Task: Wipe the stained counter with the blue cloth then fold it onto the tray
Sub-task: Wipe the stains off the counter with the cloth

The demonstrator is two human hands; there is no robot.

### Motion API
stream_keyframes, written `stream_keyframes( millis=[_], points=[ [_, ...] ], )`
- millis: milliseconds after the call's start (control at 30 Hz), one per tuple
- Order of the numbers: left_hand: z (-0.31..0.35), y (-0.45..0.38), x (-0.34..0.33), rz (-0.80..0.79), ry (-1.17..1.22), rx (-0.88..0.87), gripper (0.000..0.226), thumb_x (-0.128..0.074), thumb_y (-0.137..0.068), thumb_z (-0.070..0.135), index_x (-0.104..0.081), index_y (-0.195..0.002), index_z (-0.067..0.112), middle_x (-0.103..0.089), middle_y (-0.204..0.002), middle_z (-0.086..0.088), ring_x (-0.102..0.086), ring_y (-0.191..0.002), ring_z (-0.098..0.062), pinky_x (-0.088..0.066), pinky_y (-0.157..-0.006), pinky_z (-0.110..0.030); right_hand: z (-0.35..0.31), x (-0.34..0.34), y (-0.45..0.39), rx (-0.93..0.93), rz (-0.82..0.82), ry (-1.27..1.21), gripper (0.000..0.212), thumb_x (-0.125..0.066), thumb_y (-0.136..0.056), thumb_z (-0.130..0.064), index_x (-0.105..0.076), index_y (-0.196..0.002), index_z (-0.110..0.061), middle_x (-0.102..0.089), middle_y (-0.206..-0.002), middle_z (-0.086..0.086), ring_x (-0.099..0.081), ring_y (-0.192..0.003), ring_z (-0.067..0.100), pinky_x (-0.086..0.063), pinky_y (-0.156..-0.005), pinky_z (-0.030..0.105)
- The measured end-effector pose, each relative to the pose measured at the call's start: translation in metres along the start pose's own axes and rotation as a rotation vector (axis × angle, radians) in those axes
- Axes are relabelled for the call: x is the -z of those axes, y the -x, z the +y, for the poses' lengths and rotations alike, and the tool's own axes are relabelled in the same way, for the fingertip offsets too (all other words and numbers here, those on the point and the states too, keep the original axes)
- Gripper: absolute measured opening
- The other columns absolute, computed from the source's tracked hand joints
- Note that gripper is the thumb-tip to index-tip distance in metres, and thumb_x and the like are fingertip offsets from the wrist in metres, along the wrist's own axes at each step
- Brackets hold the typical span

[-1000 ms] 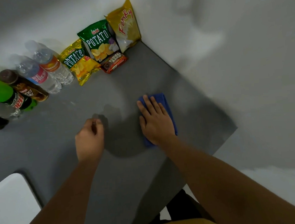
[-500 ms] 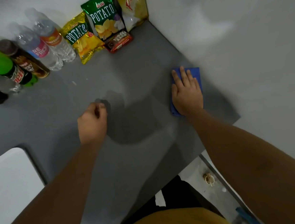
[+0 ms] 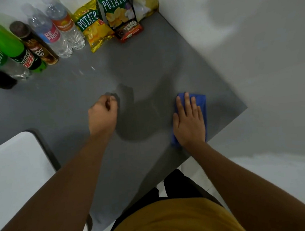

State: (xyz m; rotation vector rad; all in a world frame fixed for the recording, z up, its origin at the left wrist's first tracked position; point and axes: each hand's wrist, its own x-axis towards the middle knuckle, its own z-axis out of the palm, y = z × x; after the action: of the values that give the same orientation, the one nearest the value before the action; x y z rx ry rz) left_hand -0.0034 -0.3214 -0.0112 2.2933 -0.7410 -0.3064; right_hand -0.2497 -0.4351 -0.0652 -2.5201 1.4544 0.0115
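Note:
A folded blue cloth (image 3: pixel 201 102) lies flat on the grey counter (image 3: pixel 73 96) near its right front corner. My right hand (image 3: pixel 188 121) presses down on it with fingers spread flat, covering most of it. My left hand (image 3: pixel 102 114) rests on the counter to the left as a loose fist with nothing visible in it. A white tray (image 3: pixel 15 173) sits at the left front of the counter, partly cut off by the frame edge.
Along the back wall stand several drink bottles (image 3: pixel 38 42) and water bottles (image 3: pixel 62 25), then chip bags (image 3: pixel 93 25) and a small chocolate pack (image 3: pixel 128 30) in the corner. White wall bounds the right side. The counter's front edge runs diagonally close to my body.
My right hand has slid the cloth from the counter's middle to the right wall side, then back toward the front edge. My left fist has stayed in place.

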Motion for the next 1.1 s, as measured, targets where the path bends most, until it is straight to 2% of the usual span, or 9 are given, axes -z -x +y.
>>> stream_keyframes(
  millis=[200,400,600,833,1100],
  points=[
    [-0.004,0.011,-0.003,0.000,-0.016,-0.002,0.035,-0.047,-0.102,0.037,-0.066,-0.093,0.008,-0.072,-0.080,-0.017,-0.069,-0.078,-0.035,-0.055,-0.075,-0.044,-0.039,-0.013,0.010,0.122,-0.028,-0.034,0.061,-0.009,-0.108,-0.050,0.001,-0.164,-0.027,0.009,-0.172,-0.001,0.015,-0.157,0.018,0.006,-0.127,0.039],
    [-0.005,0.019,0.000,0.011,-0.033,-0.008,0.038,-0.047,-0.102,0.037,-0.066,-0.092,0.006,-0.073,-0.081,-0.018,-0.070,-0.080,-0.036,-0.055,-0.077,-0.047,-0.024,0.000,-0.016,0.216,0.002,-0.051,0.058,-0.017,-0.109,-0.046,-0.013,-0.164,-0.029,-0.005,-0.172,-0.003,0.002,-0.158,0.018,-0.004,-0.128,0.039],
    [-0.009,0.033,0.010,0.039,-0.019,-0.003,0.041,-0.045,-0.100,0.041,-0.066,-0.093,0.006,-0.074,-0.084,-0.018,-0.071,-0.083,-0.036,-0.056,-0.080,-0.048,-0.002,0.007,-0.025,0.164,0.030,-0.074,0.056,-0.024,-0.108,-0.042,-0.021,-0.163,-0.029,-0.012,-0.171,-0.002,-0.007,-0.158,0.022,-0.010,-0.128,0.041],
    [-0.019,0.049,0.017,0.051,-0.035,0.011,0.038,-0.046,-0.102,0.039,-0.066,-0.093,0.007,-0.075,-0.086,-0.017,-0.070,-0.086,-0.036,-0.055,-0.080,-0.045,0.021,0.002,0.011,0.095,0.043,-0.031,0.058,-0.018,-0.108,-0.043,-0.014,-0.164,-0.027,-0.006,-0.172,-0.001,-0.002,-0.158,0.021,-0.006,-0.128,0.042],
    [-0.034,0.058,0.024,0.042,0.001,0.000,0.036,-0.048,-0.102,0.037,-0.067,-0.090,0.009,-0.073,-0.079,-0.015,-0.069,-0.078,-0.035,-0.054,-0.073,-0.042,-0.016,-0.017,0.071,0.116,0.018,0.032,0.061,-0.018,-0.108,-0.045,-0.008,-0.164,-0.023,-0.001,-0.172,0.005,0.004,-0.158,0.024,-0.006,-0.128,0.044]
  ],
)
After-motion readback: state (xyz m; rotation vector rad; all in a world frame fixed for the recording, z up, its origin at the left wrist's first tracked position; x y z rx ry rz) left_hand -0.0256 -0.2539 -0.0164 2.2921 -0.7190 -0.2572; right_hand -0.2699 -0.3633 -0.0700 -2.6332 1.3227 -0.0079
